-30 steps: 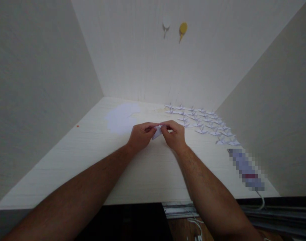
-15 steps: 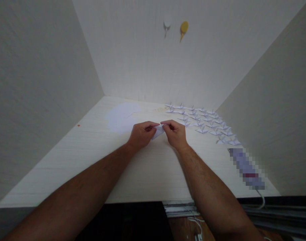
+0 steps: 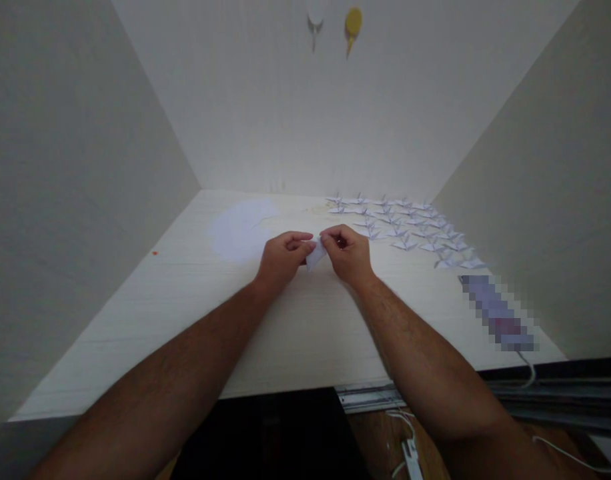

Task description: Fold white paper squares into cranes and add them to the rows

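Note:
A small piece of folded white paper [image 3: 315,255] is held up between both hands above the table. My left hand [image 3: 281,259] pinches its left edge between thumb and fingers. On the other side, my right hand [image 3: 349,253] grips the upper right part with thumb and forefinger. The paper's lower tip points down toward me, while the fingers cover part of its upper edge. Just behind my left hand lie loose white paper sheets [image 3: 238,230]. Folded paper cranes [image 3: 403,245] stand in rows beyond my right hand.
The pale table [image 3: 150,327] meets walls at the back and both sides. A blurred-out flat object with a cable [image 3: 495,312] lies at the right. A white hook and a yellow hook [image 3: 353,23] are on the back wall. A small orange speck [image 3: 155,253] lies at left.
The view has tilted slightly downward and shifted. The folded paper has turned a little between the hands, and its lower tip is steeper. Both hands keep their pinch on it.

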The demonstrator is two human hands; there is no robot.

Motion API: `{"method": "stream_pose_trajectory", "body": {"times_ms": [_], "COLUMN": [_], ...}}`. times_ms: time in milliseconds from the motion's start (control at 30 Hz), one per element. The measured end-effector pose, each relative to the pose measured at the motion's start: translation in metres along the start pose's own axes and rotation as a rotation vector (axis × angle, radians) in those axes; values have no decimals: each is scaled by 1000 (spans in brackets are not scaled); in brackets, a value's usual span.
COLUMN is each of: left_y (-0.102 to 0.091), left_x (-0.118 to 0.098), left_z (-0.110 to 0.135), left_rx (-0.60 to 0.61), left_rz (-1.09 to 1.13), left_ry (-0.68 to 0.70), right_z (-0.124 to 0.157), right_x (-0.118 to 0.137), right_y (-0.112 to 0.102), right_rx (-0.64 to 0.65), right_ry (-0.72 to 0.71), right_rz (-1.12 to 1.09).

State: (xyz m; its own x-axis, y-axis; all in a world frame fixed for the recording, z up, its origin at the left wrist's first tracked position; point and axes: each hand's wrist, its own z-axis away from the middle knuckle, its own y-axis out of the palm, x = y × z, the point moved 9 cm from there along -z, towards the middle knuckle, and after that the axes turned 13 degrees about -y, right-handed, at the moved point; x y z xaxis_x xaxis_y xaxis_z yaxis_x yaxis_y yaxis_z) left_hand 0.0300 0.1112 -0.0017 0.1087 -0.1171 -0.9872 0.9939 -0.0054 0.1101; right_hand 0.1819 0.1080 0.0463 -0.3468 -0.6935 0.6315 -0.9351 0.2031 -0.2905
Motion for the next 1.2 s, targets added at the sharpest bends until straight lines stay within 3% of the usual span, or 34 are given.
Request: {"method": "stream_pose_trajectory", "body": {"times_ms": [100,167,333,533,900,1200], "left_y": [9,9,1,-3,-4,-2], "left_x": [14,17,9,-2,-8,-19], "left_z": [-3,-5,-4,-1,2,9], "left_rx": [101,103,14,-26,-51,-114], "left_rz": [110,125,45,-78,-116,-251], "left_ry": [-145,-166,-81,-7,29,106], "right_z": [1,1,3,2,4,3], "right_x": [-1,-3,-3,-2,-15,2], "right_y": [-5,-4,2,0,8,11], "right_rx": [-64,-67,-8,-24,-12,64], "right_ry": [12,22,17,5,154,44], "right_rz": [11,4,23,25,-247,-55]}}
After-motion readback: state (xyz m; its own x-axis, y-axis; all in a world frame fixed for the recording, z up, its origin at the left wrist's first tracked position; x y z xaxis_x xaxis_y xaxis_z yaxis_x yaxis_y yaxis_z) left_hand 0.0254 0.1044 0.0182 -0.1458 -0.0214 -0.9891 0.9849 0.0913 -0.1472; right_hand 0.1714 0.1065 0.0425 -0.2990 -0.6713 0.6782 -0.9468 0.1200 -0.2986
